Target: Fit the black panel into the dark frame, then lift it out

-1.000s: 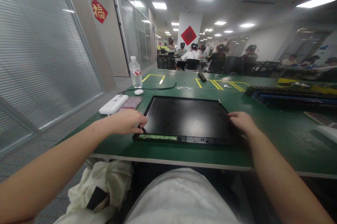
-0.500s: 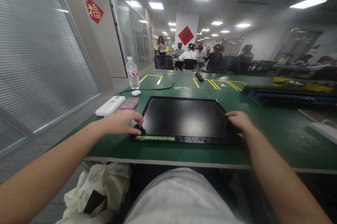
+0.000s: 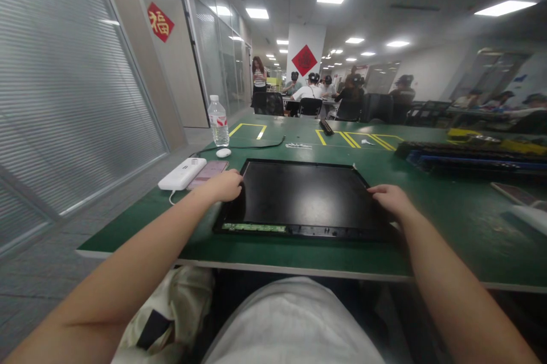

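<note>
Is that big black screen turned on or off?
It looks off: the screen is dark all over, with no picture on it. The pale patch in its middle looks like ceiling light shining back.

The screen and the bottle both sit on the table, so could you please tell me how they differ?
The screen is black; the bottle is clear, with red on its label. The screen lies roughly flat, while the bottle stands upright. The screen has the left hand and right hand at its side edges; the bottle has no hand on it. Both are on the green table.
</note>
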{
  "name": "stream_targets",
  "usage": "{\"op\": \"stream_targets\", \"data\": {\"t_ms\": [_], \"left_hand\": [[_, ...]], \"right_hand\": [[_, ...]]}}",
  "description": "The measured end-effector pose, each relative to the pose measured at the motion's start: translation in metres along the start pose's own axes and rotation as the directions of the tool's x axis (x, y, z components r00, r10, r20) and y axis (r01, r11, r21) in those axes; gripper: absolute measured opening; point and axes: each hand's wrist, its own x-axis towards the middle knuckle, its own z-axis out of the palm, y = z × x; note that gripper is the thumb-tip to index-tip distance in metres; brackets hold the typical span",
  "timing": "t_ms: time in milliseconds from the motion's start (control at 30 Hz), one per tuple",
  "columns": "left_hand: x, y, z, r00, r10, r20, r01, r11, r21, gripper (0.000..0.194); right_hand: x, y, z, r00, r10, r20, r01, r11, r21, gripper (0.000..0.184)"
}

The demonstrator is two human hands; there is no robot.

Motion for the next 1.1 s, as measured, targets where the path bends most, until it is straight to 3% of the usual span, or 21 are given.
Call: {"op": "stream_targets", "data": {"t_ms": [100, 300, 633, 1100], "left_hand": [[-0.002, 0.003, 0.007, 1.0, -0.024, 0.015, 0.024, 1.0, 0.002, 0.034], [-0.008, 0.004, 0.018, 0.994, -0.083, -0.074, 0.084, 0.996, 0.001, 0.042], [0.003, -0.004, 0.031, 0.983, -0.122, -0.139, 0.095, 0.978, -0.186, 0.048], [0.005, 0.0, 0.039, 0.968, -0.11, -0.224, 0.067, 0.979, -0.191, 0.038]], "right_hand": [[0.0, 0.0, 0.0, 1.0, -0.009, 0.003, 0.009, 1.0, -0.005, 0.04], [0.001, -0.001, 0.001, 1.0, -0.008, 0.003, 0.008, 1.0, -0.001, 0.042], [0.01, 0.008, 0.006, 1.0, -0.016, -0.002, 0.016, 0.999, 0.036, 0.042], [0.013, 0.012, 0.006, 1.0, -0.012, 0.002, 0.012, 0.999, 0.039, 0.034]]}}
